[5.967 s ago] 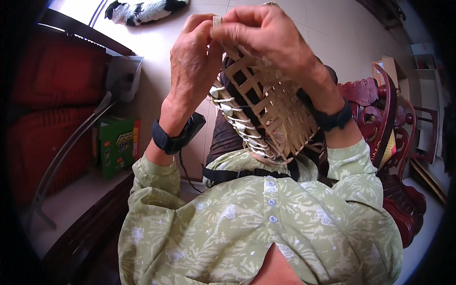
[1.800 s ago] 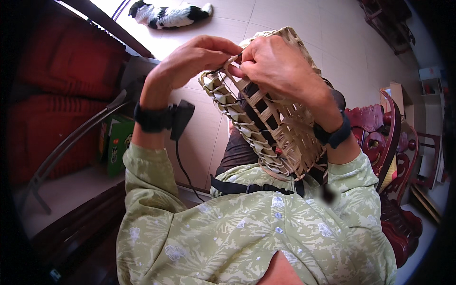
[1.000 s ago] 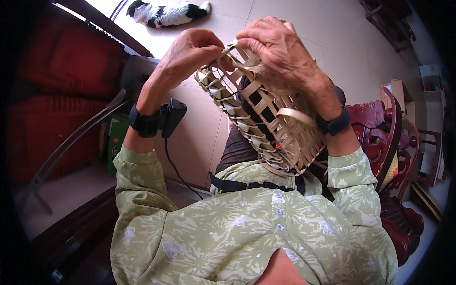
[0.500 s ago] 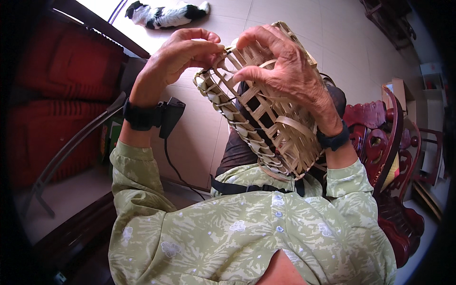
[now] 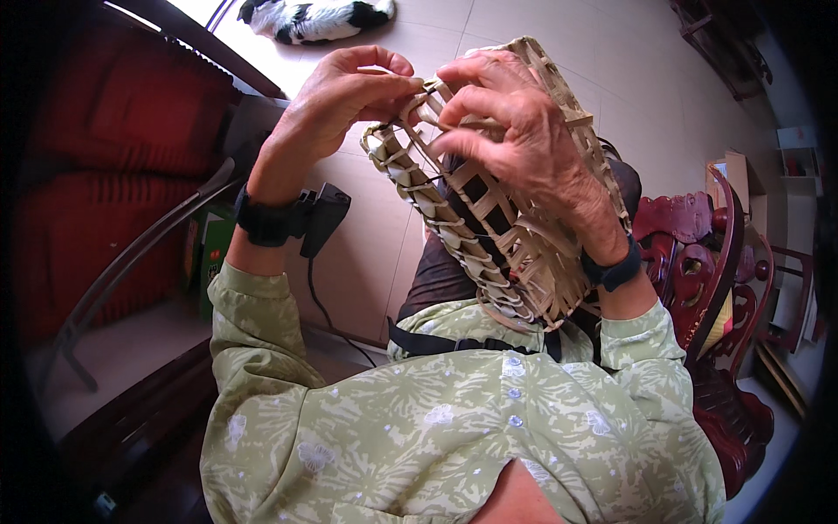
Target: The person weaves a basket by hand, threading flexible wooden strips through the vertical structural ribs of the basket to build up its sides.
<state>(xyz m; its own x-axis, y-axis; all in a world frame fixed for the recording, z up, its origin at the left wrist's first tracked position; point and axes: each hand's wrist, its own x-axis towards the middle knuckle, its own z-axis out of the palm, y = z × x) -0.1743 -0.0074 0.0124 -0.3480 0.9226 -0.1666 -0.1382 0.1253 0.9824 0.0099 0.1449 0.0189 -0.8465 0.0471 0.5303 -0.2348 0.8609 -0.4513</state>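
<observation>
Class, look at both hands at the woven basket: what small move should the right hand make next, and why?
I would probably have the right hand bring its thumb toward its forefinger at the woven basket's far edge: thumb and forefinger stand apart over the open weave, while the left hand has its fingertips at the corner close by.

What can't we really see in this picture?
Head view:
Part of the basket: hidden behind the right hand.
Furry animal: top cut off by the upper edge.
What the left hand pinches, if anything: too small to tell.
Part of the green box: behind the left sleeve.
</observation>
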